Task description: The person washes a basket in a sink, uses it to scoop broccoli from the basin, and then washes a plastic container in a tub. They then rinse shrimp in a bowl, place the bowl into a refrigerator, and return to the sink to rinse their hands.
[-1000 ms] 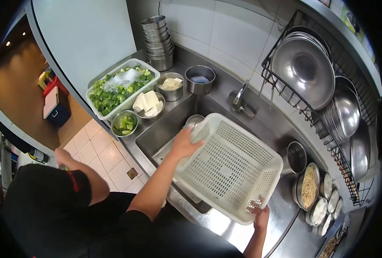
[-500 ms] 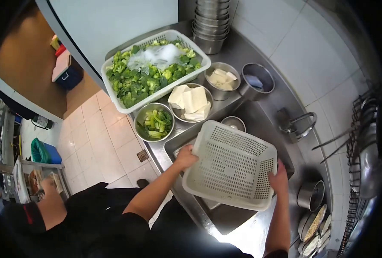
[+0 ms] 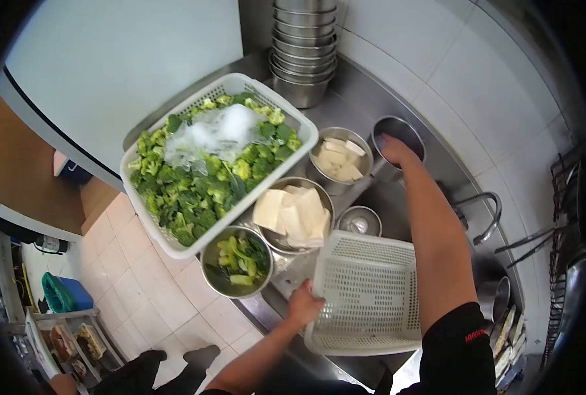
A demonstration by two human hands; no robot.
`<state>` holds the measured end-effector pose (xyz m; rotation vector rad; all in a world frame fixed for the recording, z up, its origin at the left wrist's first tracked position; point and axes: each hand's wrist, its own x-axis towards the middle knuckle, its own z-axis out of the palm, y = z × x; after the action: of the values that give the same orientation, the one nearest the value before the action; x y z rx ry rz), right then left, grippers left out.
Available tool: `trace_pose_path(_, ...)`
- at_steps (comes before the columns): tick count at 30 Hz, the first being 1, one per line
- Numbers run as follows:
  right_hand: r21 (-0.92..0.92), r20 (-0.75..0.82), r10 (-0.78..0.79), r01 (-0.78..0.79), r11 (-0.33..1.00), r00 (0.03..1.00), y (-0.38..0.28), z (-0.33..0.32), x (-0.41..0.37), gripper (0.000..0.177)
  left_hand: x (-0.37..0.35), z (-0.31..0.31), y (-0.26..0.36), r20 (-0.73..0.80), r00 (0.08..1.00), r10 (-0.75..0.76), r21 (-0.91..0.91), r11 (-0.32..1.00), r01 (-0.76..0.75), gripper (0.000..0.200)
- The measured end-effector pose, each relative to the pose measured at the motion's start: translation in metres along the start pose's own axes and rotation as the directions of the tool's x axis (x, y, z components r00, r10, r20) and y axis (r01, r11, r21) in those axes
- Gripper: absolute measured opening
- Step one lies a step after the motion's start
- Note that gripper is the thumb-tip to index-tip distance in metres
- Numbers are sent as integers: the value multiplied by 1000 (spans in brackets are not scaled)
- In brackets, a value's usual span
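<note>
My left hand (image 3: 305, 305) grips the left rim of a white perforated plastic basket (image 3: 372, 293), which sits tilted over the sink with nothing in it. My right hand (image 3: 393, 149) reaches into a tall steel pot (image 3: 416, 136) at the back right; its fingers are down inside and mostly hidden, so whatever they touch does not show. Near the basket's back edge stands a small metal bowl (image 3: 359, 222). Close to my left hand are a steel bowl of green leafy stems (image 3: 240, 260) and one of white tofu-like slabs (image 3: 293, 214).
A large white basket (image 3: 138, 204) of broccoli with a clear plastic bag on top stands at the back left. Beside it are a pot of pale chunks (image 3: 339, 158) and stacked steel pots (image 3: 304, 62). A faucet (image 3: 487, 217) juts out at right; another person's legs (image 3: 181, 368) show below.
My right hand has let go of the basket's right side and moved up into the tall pot. My left hand still holds the basket, lower in view. The other person has shifted down and left.
</note>
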<state>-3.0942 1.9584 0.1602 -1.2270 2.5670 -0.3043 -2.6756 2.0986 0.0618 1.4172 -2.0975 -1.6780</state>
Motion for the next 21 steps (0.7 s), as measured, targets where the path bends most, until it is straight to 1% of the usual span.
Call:
trace_pose_path(1, -74, 96, -29, 36, 997, 995, 9, 10, 12, 63, -1, -3, 3, 7, 1000, -20, 26, 999, 20, 38)
trace_pose_path(2, -70, 91, -39, 45, 996, 995, 15, 20, 22, 63, -2, -6, 5, -4, 1000, -17, 28, 999, 17, 38)
trace_pose_path(4, -143, 72, -33, 44, 989, 997, 20, 26, 25, 53, -4, -8, 8, 33, 998, -51, 26, 998, 50, 38)
trace_pose_path(5, -143, 63, -29, 37, 989, 998, 24, 26, 27, 53, -4, -6, 6, 36, 998, -42, 29, 999, 41, 38)
trace_pose_path(7, -102, 55, 15, -10, 995, 998, 12, 10, 20, 43, -1, -5, 6, 14, 999, -45, 30, 999, 45, 36)
trace_pose_path(8, -99, 42, 22, -18, 995, 999, 12, 1, 20, 43, 2, -5, 7, 17, 999, -33, 37, 999, 32, 36)
trace_pose_path(10, -17, -228, 36, -41, 999, 973, 14, -13, 12, 42, -2, -9, 12, 5, 1000, -26, 44, 999, 25, 36)
trace_pose_path(11, -10, -229, 55, -59, 998, 972, 19, -21, 3, 42, -4, -10, 10, 20, 1000, -23, 56, 998, 22, 36)
trace_pose_path(13, 227, -367, 93, -8, 974, 926, 2, -63, -37, 42, -1, -7, 6, 11, 1000, 8, 28, 1000, -8, 35)
trace_pose_path(14, 230, -364, 111, -26, 973, 925, -9, -79, -63, 42, 0, -7, 5, 28, 1000, 6, 36, 999, -7, 35)
trace_pose_path(15, 492, -342, 219, -25, 870, 914, -21, -89, -97, 42, 2, -6, 6, -3, 999, 40, 44, 998, -39, 33)
trace_pose_path(16, 718, -285, 330, -28, 695, 900, -24, -88, -131, 42, 1, -5, 3, -24, 998, 65, 59, 996, -63, 32)
trace_pose_path(17, 725, -267, 362, -61, 686, 893, -18, -82, -161, 42, 1, -3, 0, -20, 997, 79, -13, 997, -79, 32)
trace_pose_path(19, 880, -197, 342, 12, 475, 919, -1, -64, -226, 39, 8, 6, -13, -5, 996, 84, -179, 980, -83, 32)
trace_pose_path(20, 929, -140, 335, 6, 370, 932, 17, -40, -255, 40, 11, 10, -20, 8, 997, 72, -267, 961, -67, 32)
trace_pose_path(21, 965, -93, 319, 7, 261, 943, 39, -10, -280, 40, 14, 10, -16, 40, 998, 52, -287, 957, -38, 32)
